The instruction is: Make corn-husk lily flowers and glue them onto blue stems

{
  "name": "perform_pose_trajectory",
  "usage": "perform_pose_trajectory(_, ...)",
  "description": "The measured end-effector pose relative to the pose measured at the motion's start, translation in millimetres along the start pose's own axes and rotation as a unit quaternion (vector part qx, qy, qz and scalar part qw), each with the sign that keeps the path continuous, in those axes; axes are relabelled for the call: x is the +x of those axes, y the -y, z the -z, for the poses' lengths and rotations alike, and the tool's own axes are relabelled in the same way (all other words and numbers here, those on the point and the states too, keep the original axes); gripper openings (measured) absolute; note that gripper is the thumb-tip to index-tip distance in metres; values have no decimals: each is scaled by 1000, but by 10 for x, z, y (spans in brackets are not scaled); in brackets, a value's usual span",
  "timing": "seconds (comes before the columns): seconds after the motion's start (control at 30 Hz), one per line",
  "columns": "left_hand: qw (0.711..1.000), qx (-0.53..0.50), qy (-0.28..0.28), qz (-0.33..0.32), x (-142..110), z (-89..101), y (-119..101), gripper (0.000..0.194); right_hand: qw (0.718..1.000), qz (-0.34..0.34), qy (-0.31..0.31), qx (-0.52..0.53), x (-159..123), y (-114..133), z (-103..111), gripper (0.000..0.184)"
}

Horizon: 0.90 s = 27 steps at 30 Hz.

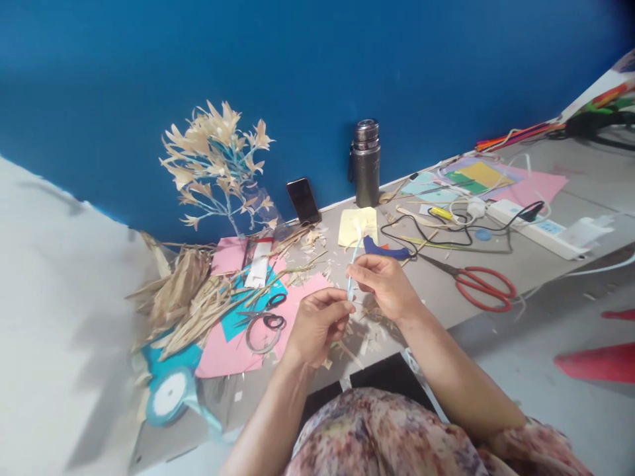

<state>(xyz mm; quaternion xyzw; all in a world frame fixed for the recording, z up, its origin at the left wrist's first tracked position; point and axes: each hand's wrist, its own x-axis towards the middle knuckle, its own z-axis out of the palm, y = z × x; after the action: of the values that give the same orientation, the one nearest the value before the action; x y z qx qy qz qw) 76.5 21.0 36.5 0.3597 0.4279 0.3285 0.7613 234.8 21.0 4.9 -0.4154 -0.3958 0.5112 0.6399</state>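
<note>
A thin flower stem [355, 252] wrapped in light blue stands upright between my hands, its pale tip in front of a yellow paper pad [344, 231]. My right hand [384, 283] is closed in a pinch around the stem's middle. Lower down, my left hand [320, 324] pinches the stem's bottom end, where a bit of light blue strip shows. Just behind my right hand lies a blue glue gun [391, 252]. Small black-handled scissors [274, 321] and a ring of tape [253, 337] rest left of my left hand.
Dried husks [186, 284] and a light blue ribbon roll [169, 396] lie at left. Behind stand a bunch of pale husk flowers [223, 142], a phone [303, 200] and a steel flask [367, 165]. Red-handled scissors [483, 289], cables and a power strip [538, 228] are at right.
</note>
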Motion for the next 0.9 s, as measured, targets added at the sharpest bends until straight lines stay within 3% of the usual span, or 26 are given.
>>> perform_pose_trajectory(0.2, 997, -63, 41, 29, 8, 8, -3, 28, 1000, 9, 4, 7, 0, -26, 32, 31)
perform_pose_trajectory(0.37, 999, -34, 22, 17, 48, -20, 24, 29, 1000, 6, 16, 4, 3, -16, 36, 30)
perform_pose_trajectory(0.47, 1000, -25, -6, 3, 85, 20, 13, 34, 995, 14, 48, -82, 73, 42, 192, 31)
perform_pose_trajectory(0.53, 999, -24, -26, -8, 121, 85, -25, 36, 979, 32, 34, -200, 173, 82, 391, 31)
perform_pose_trajectory(0.6, 999, -21, -40, -21, 193, 161, -90, 36, 922, 54, -31, -383, 300, 105, 614, 25)
perform_pose_trajectory(0.63, 999, -17, -42, -25, 255, 193, -133, 36, 868, 52, -44, -491, 364, 108, 712, 22)
perform_pose_trajectory(0.7, 999, -4, -41, -21, 445, 227, -236, 33, 759, 34, -15, -650, 472, 93, 852, 19)
perform_pose_trajectory(0.73, 999, 8, -44, -11, 575, 227, -292, 30, 720, 25, 11, -694, 512, 79, 890, 18)
perform_pose_trajectory(0.77, 998, 19, -55, 3, 727, 216, -348, 28, 697, 20, 33, -716, 543, 61, 910, 17)
perform_pose_trajectory(0.9, 996, 42, -65, 42, 1420, 117, -495, 19, 665, 16, 64, -744, 624, -16, 912, 20)
